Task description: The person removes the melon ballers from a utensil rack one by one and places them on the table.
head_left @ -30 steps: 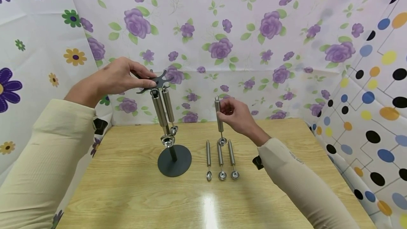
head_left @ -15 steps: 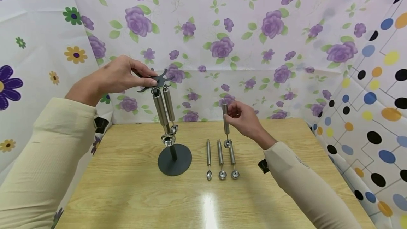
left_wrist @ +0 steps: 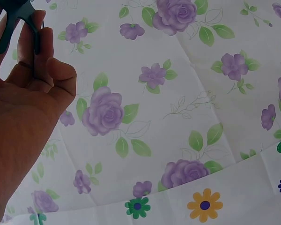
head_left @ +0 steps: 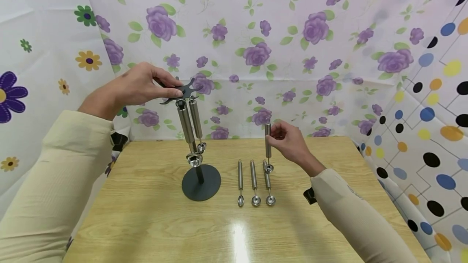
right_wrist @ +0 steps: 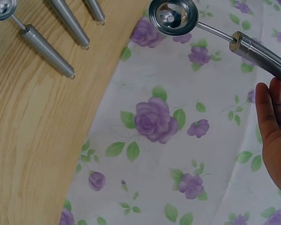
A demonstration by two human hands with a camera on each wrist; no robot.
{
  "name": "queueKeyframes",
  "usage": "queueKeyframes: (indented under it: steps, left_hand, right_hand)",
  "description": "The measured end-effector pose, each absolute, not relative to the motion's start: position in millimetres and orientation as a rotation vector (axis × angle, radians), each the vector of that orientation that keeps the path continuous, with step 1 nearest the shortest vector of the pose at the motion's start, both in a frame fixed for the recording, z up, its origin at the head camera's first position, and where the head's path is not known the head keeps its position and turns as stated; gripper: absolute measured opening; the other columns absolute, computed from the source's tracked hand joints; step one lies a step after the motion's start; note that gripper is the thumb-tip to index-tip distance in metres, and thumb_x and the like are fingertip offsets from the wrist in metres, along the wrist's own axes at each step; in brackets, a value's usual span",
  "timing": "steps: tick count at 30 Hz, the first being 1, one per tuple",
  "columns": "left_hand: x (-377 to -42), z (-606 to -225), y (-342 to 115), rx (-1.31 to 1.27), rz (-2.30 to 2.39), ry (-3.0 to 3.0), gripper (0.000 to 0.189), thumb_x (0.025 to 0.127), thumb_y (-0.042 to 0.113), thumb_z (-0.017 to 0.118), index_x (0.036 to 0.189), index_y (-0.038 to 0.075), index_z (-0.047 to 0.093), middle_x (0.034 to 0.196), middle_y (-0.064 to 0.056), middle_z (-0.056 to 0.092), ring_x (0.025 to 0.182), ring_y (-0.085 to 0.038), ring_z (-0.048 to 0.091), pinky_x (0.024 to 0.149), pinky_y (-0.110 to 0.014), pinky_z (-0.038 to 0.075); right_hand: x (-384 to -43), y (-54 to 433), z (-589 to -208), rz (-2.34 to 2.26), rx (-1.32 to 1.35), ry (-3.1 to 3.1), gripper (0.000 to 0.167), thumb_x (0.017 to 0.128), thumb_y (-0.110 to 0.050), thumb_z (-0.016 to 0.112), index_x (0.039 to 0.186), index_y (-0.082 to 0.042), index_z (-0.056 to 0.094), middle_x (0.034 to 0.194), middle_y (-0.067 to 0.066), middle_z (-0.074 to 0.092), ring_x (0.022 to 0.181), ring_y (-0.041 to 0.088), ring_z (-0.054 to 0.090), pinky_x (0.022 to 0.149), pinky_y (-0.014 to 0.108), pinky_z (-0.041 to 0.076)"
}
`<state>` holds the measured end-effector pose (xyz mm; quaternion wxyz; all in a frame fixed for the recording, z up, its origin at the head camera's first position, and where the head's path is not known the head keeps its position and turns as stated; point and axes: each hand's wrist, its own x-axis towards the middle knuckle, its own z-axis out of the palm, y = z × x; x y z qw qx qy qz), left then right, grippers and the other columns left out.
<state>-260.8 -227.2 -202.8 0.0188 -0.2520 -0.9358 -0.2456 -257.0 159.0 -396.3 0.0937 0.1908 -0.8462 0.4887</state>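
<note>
My left hand (head_left: 146, 86) pinches the hooked top (head_left: 187, 91) of a dark metal stand, whose round base (head_left: 211, 186) rests on the table. Several steel utensils hang from its hooks, among them a thick-handled one (head_left: 185, 125) and a thinner one (head_left: 196, 121). My right hand (head_left: 290, 143) pinches a steel melon baller (head_left: 268, 143) by its handle, bowl down and ring end up. In the right wrist view its bowl (right_wrist: 171, 18) shows a small hole. In the head view it overlaps the rightmost (head_left: 270, 196) of three similar utensils lying in a row.
The other two lying utensils are a narrow-bowled one (head_left: 240, 182) and a round-bowled one (head_left: 254, 182), between the stand and my right hand. Patterned cloths surround the wooden table (head_left: 153, 222); a floral cloth (head_left: 226, 52) hangs right behind its back edge.
My right hand has carried the melon baller rightward and slightly lower, from above the middle lying utensil to above the rightmost one. My left hand keeps its hold on the stand.
</note>
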Motion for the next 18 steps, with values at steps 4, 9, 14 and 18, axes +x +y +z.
queueKeyframes:
  steps: [4,9,14,18]
  left_hand:
    - [-262,-203,-228,-0.795,-0.773,-2.898,0.029,0.096,0.021,0.071,0.121,0.007,0.074,0.116,-0.014,0.067,0.095,-0.026,0.061,0.069,-0.029,0.048]
    - [-264,-205,-228,-0.793,-0.782,-2.897,0.029,0.096,0.021,0.071,0.121,0.006,0.074,0.116,-0.014,0.067,0.095,-0.025,0.061,0.067,-0.027,0.047]
    - [-264,-205,-227,-0.789,-0.791,-2.895,0.029,0.096,0.020,0.071,0.120,0.005,0.074,0.117,-0.014,0.067,0.095,-0.024,0.060,0.067,-0.025,0.047]
    - [-264,-205,-227,-0.791,-0.792,-2.889,0.028,0.096,0.019,0.071,0.119,0.005,0.074,0.118,-0.014,0.067,0.096,-0.024,0.059,0.067,-0.024,0.047]
  right_hand:
    - [-256,163,-402,1.431,0.544,-2.536,0.014,0.094,-0.009,0.069,0.101,-0.001,0.062,0.092,0.011,0.065,0.082,0.022,0.062,0.073,0.031,0.051]
    - [-255,168,-410,1.417,0.502,-2.571,0.015,0.094,-0.011,0.070,0.102,-0.002,0.061,0.093,0.010,0.064,0.083,0.021,0.062,0.073,0.031,0.051]
    - [-253,172,-419,1.413,0.490,-2.566,0.015,0.093,-0.010,0.070,0.102,-0.001,0.061,0.094,0.010,0.064,0.084,0.022,0.062,0.074,0.032,0.051]
    - [-252,176,-425,1.426,0.471,-2.563,0.015,0.093,-0.009,0.070,0.102,-0.001,0.061,0.094,0.011,0.064,0.084,0.022,0.063,0.074,0.031,0.052]
